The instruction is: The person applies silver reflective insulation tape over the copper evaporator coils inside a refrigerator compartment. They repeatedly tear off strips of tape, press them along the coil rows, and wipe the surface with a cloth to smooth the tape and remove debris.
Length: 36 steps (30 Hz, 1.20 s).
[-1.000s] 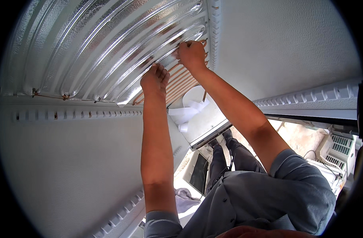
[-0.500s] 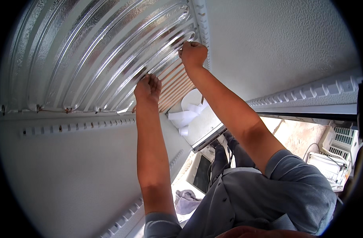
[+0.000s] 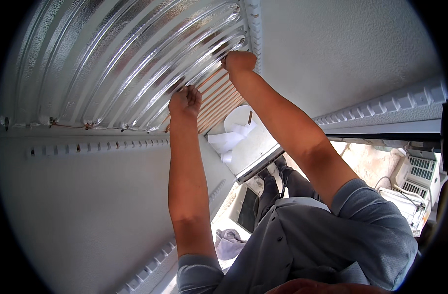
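A big shiny wavy sheet [image 3: 121, 63] fills the upper left. My left hand [image 3: 185, 101] and right hand [image 3: 239, 61] curl tight on its edge, holding it off the copper pipes [image 3: 219, 100] behind.

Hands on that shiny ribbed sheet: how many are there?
2. The left hand grips the lower edge of the corrugated foil sheet over the copper tubes; the right hand holds its upper right corner.
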{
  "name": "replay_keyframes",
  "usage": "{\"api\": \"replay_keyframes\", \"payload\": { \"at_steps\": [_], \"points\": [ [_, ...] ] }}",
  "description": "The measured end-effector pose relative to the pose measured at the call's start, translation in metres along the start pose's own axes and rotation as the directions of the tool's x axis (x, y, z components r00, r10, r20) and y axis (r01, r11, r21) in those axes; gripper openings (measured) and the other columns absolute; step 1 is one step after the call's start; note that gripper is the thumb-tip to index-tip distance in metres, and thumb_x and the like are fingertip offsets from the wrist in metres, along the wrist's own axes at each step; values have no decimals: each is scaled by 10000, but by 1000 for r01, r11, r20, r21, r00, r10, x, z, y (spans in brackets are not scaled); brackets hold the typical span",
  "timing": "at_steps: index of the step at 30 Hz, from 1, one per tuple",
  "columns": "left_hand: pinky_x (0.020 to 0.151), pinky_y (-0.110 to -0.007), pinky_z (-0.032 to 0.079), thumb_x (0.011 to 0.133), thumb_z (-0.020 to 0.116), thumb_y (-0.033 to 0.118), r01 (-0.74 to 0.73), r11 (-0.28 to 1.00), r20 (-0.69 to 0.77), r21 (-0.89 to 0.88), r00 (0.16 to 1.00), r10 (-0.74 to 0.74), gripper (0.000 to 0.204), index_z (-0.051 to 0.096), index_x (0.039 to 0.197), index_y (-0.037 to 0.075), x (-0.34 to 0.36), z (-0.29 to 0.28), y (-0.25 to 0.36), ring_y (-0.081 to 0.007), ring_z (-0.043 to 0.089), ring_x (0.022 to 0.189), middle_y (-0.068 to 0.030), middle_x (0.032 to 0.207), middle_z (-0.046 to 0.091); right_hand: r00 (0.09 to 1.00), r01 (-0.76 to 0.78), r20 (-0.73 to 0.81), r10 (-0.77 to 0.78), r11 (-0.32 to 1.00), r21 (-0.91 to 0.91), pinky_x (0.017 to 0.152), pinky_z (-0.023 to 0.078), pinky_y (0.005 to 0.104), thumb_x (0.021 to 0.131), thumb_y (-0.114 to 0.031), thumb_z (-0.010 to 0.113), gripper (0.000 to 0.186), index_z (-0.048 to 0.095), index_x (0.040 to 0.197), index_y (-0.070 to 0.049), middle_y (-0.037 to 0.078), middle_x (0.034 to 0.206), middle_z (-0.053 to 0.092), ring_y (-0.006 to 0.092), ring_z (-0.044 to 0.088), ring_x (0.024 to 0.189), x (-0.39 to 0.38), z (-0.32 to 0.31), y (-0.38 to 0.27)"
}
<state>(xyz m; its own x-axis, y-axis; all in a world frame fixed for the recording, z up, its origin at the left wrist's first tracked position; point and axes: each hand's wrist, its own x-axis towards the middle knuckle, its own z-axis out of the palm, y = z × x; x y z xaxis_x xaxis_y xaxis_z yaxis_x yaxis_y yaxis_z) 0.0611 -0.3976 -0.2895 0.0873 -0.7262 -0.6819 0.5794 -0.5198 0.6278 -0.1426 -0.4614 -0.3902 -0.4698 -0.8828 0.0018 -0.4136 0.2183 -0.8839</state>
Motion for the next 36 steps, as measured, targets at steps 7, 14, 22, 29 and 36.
{"api": "replay_keyframes", "payload": {
  "at_steps": [7, 14, 22, 29, 36],
  "points": [
    [735, -309, 597, 1051, 533, 163, -46, 999, -5, -5, 999, 46, 164, 607, 1009, 23, 2, -36, 4, -164, 626, 787, -77, 926, 653, 849, -468, 136, 511, 606, 643, 607, 580, 359, 917, 8, 570, 114, 611, 915, 114, 196, 884, 683, 271, 697, 758, -67, -9, -86],
    [781, -322, 591, 1042, 561, 183, -68, 998, -23, 2, 997, 68, 168, 616, 1035, 25, -4, -26, -1, -176, 630, 823, -70, 937, 656, 754, -567, 426, 501, 169, 806, 666, 589, 351, 956, -15, 574, 144, 590, 997, 122, 205, 993, 662, 286, 695, 861, -101, 2, -122],
    [747, -323, 595, 1053, 537, 195, -115, 990, -68, -88, 992, 109, 187, 613, 1032, 25, 2, -50, 1, -197, 634, 840, -85, 948, 641, 687, -637, 501, 526, 105, 764, 662, 579, 330, 948, -17, 613, 131, 594, 934, 112, 182, 901, 642, 274, 671, 780, -141, 26, -127],
    [672, -284, 595, 1044, 541, 129, -169, 973, -64, -155, 985, 161, 160, 607, 1007, -12, 1, -84, 18, -180, 638, 803, -99, 937, 645, 703, -665, 565, 432, 115, 738, 657, 566, 324, 950, -36, 644, 136, 606, 907, 88, 158, 869, 642, 252, 650, 736, -161, 45, -141],
    [632, -293, 589, 1042, 549, 139, -205, 972, -278, -111, 946, 168, 180, 624, 1047, -25, -5, -126, 40, -176, 654, 770, -94, 923, 670, 630, -752, 676, 383, 81, 654, 621, 544, 321, 973, -51, 604, 153, 606, 904, 85, 165, 861, 648, 243, 656, 745, -186, 97, -137]
  ]
}}
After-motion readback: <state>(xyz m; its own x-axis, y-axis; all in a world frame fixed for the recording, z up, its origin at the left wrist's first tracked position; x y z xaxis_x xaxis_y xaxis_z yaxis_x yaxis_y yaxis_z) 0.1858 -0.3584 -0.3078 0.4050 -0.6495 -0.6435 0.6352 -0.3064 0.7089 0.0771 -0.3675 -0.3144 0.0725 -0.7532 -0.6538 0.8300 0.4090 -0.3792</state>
